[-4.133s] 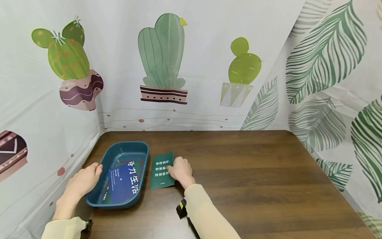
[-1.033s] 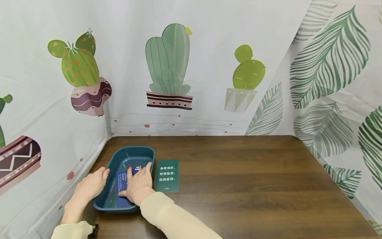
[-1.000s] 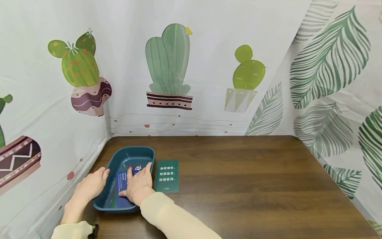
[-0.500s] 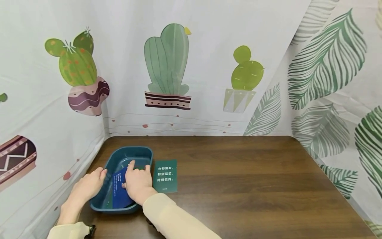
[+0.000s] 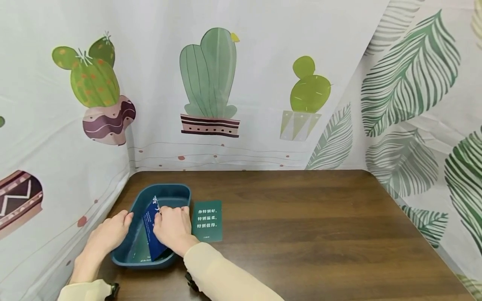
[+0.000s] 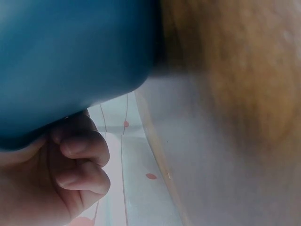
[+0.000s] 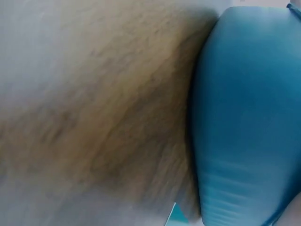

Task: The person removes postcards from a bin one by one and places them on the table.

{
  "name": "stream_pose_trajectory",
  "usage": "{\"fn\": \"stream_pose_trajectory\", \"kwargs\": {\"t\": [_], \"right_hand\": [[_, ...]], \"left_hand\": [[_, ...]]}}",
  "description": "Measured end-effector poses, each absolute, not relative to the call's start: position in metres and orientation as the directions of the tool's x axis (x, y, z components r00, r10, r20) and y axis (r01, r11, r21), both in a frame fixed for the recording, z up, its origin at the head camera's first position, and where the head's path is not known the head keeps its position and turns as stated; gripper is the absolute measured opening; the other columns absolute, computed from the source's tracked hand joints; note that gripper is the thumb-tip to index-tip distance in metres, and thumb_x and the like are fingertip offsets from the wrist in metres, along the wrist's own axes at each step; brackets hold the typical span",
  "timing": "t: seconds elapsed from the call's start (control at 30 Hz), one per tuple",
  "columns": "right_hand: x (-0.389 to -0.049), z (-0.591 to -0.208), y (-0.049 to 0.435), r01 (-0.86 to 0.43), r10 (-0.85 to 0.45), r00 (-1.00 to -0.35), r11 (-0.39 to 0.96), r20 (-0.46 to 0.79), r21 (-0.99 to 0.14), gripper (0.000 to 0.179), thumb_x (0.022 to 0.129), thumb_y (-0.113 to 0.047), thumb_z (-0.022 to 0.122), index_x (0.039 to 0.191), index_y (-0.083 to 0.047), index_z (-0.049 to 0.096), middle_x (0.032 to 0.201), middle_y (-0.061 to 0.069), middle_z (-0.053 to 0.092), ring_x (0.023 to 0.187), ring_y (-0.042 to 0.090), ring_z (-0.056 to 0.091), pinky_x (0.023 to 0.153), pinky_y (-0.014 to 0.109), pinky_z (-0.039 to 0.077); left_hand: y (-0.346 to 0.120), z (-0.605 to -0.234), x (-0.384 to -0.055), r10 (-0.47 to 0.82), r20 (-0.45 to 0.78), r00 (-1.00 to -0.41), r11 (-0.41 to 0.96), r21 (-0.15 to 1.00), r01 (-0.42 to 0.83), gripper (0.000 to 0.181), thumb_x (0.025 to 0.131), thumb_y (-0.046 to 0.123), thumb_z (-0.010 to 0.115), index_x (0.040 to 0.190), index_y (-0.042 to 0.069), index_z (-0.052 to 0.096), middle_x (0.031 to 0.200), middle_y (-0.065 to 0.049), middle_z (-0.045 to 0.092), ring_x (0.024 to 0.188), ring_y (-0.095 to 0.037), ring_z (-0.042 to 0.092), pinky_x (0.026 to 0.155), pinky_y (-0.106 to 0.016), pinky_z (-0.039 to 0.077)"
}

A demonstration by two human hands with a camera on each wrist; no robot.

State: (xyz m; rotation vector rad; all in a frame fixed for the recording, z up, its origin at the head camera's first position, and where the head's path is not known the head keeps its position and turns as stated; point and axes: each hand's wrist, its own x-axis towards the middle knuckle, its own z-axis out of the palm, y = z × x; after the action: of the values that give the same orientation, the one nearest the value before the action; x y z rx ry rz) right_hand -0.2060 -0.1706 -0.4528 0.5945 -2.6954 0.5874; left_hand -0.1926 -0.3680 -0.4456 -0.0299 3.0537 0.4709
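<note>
A dark blue plastic basin (image 5: 150, 196) sits on the table's left side. My left hand (image 5: 111, 232) grips its left rim; in the left wrist view, that hand's fingers (image 6: 87, 176) curl beneath the basin's edge. Inside the basin, my right hand (image 5: 173, 225) pinches a blue card with white lettering (image 5: 152, 240), which stands tilted up on its left side. The right fingertips are hidden behind the hand. A green card (image 5: 139, 251) shows beneath on the basin floor. Right of the basin, another green card with white characters (image 5: 207, 221) lies flat on the table.
The brown wooden table (image 5: 301, 225) stretches away to the right. Behind it and along its left side hangs a white cloth printed with cacti (image 5: 208, 79). Large leaves are printed on the cloth at right (image 5: 412, 75).
My right hand has let go of the green card, now flat on the table, and moved into the basin. Its spread fingers have closed on the blue card and tilted it up. The left hand stays put.
</note>
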Motion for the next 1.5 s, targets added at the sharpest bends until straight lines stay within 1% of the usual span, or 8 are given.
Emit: {"fn": "stream_pose_trajectory", "kwargs": {"t": [0.2,0.4,0.5,0.63,0.83,1.03,1.23,1.5], "right_hand": [[-0.204,-0.445,-0.165,-0.455,-0.286,-0.867,0.788,0.407,-0.415,0.034,0.101,-0.034,0.049,0.069,-0.024,0.056,0.060,-0.013,0.054,0.059,0.006,0.055,0.065,0.030,0.031],[-0.204,-0.413,-0.145,-0.276,-0.188,-0.960,0.511,0.207,-0.814,0.023,0.096,-0.035,0.063,0.079,-0.024,0.073,0.057,-0.015,0.057,0.052,0.001,0.053,0.052,0.021,0.041],[-0.204,-0.401,-0.132,-0.169,-0.176,-0.978,0.380,0.108,-0.909,0.021,0.093,-0.032,0.067,0.078,-0.018,0.072,0.054,-0.009,0.056,0.046,0.004,0.053,0.044,0.023,0.042],[-0.208,-0.394,-0.112,-0.136,-0.175,-0.981,0.317,0.082,-0.939,0.027,0.093,-0.028,0.069,0.071,-0.014,0.064,0.055,-0.004,0.055,0.045,0.006,0.052,0.042,0.022,0.038],[-0.217,-0.399,-0.080,-0.123,-0.153,-0.985,0.315,0.077,-0.941,0.032,0.093,-0.026,0.068,0.066,-0.013,0.060,0.054,-0.007,0.056,0.045,0.007,0.046,0.042,0.024,0.029],[-0.224,-0.417,-0.048,-0.092,-0.126,-0.991,0.309,0.055,-0.947,0.037,0.093,-0.024,0.069,0.062,-0.010,0.054,0.053,-0.005,0.047,0.048,0.008,0.043,0.045,0.024,0.030],[-0.230,-0.439,-0.021,-0.055,-0.087,-0.996,0.323,0.028,-0.945,0.040,0.092,-0.022,0.069,0.060,-0.009,0.051,0.058,-0.004,0.048,0.054,0.010,0.043,0.049,0.026,0.030],[-0.241,-0.465,-0.001,-0.024,-0.092,-0.996,0.387,-0.012,-0.922,0.046,0.092,-0.019,0.069,0.055,-0.011,0.043,0.053,-0.006,0.035,0.051,0.010,0.035,0.048,0.025,0.027]], "left_hand": [[-0.366,-0.448,-0.191,-0.009,-0.023,-1.000,0.951,0.309,-0.015,0.044,0.107,0.036,0.031,0.109,-0.003,0.052,0.099,-0.034,0.060,0.084,-0.053,0.059,0.061,-0.061,0.045],[-0.367,-0.450,-0.192,-0.012,0.005,-1.000,0.951,0.309,-0.010,0.044,0.106,0.037,0.030,0.105,0.000,0.053,0.100,-0.035,0.059,0.085,-0.054,0.059,0.059,-0.060,0.043],[-0.368,-0.450,-0.192,-0.006,0.017,-1.000,0.952,0.307,0.000,0.042,0.106,0.037,0.030,0.103,0.001,0.053,0.100,-0.036,0.059,0.086,-0.056,0.058,0.059,-0.061,0.042],[-0.370,-0.447,-0.191,-0.002,0.010,-1.000,0.952,0.306,0.001,0.043,0.107,0.037,0.029,0.101,0.002,0.052,0.099,-0.036,0.059,0.085,-0.056,0.058,0.058,-0.060,0.042],[-0.370,-0.445,-0.190,0.000,0.007,-1.000,0.949,0.314,0.002,0.042,0.107,0.037,0.028,0.099,0.003,0.051,0.096,-0.035,0.059,0.083,-0.056,0.058,0.054,-0.058,0.041],[-0.367,-0.444,-0.191,0.004,-0.012,-1.000,0.948,0.318,0.000,0.042,0.106,0.037,0.028,0.100,0.003,0.052,0.097,-0.035,0.059,0.083,-0.056,0.058,0.055,-0.058,0.041],[-0.365,-0.446,-0.191,0.015,-0.006,-1.000,0.946,0.324,0.012,0.042,0.106,0.036,0.029,0.099,0.002,0.052,0.095,-0.034,0.059,0.084,-0.056,0.058,0.056,-0.058,0.041],[-0.368,-0.448,-0.194,0.028,0.015,-0.999,0.946,0.322,0.031,0.041,0.107,0.034,0.029,0.099,0.001,0.052,0.094,-0.035,0.059,0.083,-0.056,0.059,0.055,-0.059,0.041]]}}
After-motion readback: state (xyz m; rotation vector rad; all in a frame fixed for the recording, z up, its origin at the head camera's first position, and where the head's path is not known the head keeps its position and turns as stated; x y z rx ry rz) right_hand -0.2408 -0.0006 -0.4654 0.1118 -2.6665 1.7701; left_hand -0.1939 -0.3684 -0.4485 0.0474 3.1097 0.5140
